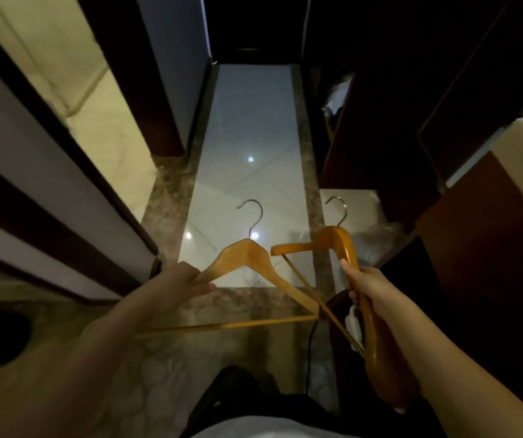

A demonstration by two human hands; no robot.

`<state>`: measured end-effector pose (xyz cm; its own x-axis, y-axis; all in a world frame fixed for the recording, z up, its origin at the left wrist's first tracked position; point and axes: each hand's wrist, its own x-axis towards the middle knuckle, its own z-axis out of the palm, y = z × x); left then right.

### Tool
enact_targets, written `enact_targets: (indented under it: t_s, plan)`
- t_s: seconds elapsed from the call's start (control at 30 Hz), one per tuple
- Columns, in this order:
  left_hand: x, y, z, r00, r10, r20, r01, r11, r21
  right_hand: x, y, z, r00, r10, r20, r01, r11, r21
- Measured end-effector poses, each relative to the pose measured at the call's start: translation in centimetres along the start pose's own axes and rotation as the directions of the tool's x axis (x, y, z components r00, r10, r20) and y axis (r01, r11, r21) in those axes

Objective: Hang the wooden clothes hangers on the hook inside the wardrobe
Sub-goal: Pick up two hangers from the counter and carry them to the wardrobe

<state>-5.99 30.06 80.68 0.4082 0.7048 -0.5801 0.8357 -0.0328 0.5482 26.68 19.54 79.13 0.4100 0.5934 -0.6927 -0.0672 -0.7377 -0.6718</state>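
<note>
The left hand (pixel 187 279) grips one end of the left hanger (pixel 247 251), with its fingers and thumb curled around the wood. The right hand (pixel 370 287) grips the right hanger (pixel 333 238) along one of its wooden arms, and its fingers wrap around it too. Both hangers are light brown wood and each has a bent metal hook on top. The hook of the left hanger (pixel 253 213) points away from the person, and so does the hook of the right hanger (pixel 340 210). The two hangers are held up in the air, side by side, above a shiny white floor (pixel 247 121). The thin bottom bar of the right hanger crosses over the arm of the left hanger between the two hands. The dark brown wardrobe (pixel 380 137) stands on the right, close to the right hanger. A thin black cable (pixel 310 346) runs down near the person's legs. Something small and white (pixel 353 322) shows just under the right hand, but it is too blurry to tell what it is.
</note>
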Motion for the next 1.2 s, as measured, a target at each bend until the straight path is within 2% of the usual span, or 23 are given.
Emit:
enact_targets:
  t_s: [0.13, 0.23, 0.47, 0.67, 0.83, 1.0, 1.1, 1.2]
  plan:
    - [-2.6, -3.3, 2.8, 0.998, -0.064, -0.019, 0.058, 0.970, -0.237, 1.5, 0.3, 2.5, 0.998, -0.007, 0.055, 0.010, 0.998, -0.061]
    - [-2.7, -5.6, 3.7, 0.988, -0.151, -0.003, 0.138, 0.911, -0.390, 2.6, 0.2, 4.2, 0.995, -0.035, 0.097, 0.049, 0.987, -0.150]
    - [-0.6, -10.6, 2.7, 0.952, -0.305, -0.012, 0.249, 0.798, -0.548, 5.2, 0.0, 8.5, 0.984, 0.000, 0.176, 0.041, 0.971, -0.233]
    - [3.3, -14.0, 0.5, 0.938, -0.342, 0.052, 0.318, 0.796, -0.515, 8.4, 0.1, 11.5, 0.993, 0.028, 0.117, 0.021, 0.918, -0.396]
    - [6.2, -16.3, -0.4, 0.904, -0.408, 0.127, 0.425, 0.821, -0.381, 9.1, 0.8, 12.8, 0.985, 0.167, 0.042, -0.133, 0.892, -0.431]
    - [8.7, -17.4, -1.4, 0.880, -0.443, 0.174, 0.474, 0.844, -0.251, 9.3, 2.2, 12.8, 0.960, 0.279, -0.027, -0.269, 0.890, -0.368]
    - [10.8, -17.4, -2.7, 0.857, -0.464, 0.225, 0.513, 0.814, -0.272, 9.8, 2.6, 12.4, 0.931, 0.356, -0.074, -0.359, 0.865, -0.350]
    - [13.7, -16.3, -4.3, 0.864, -0.448, 0.230, 0.498, 0.825, -0.265, 11.0, 2.1, 12.0, 0.906, 0.413, -0.095, -0.419, 0.845, -0.331]
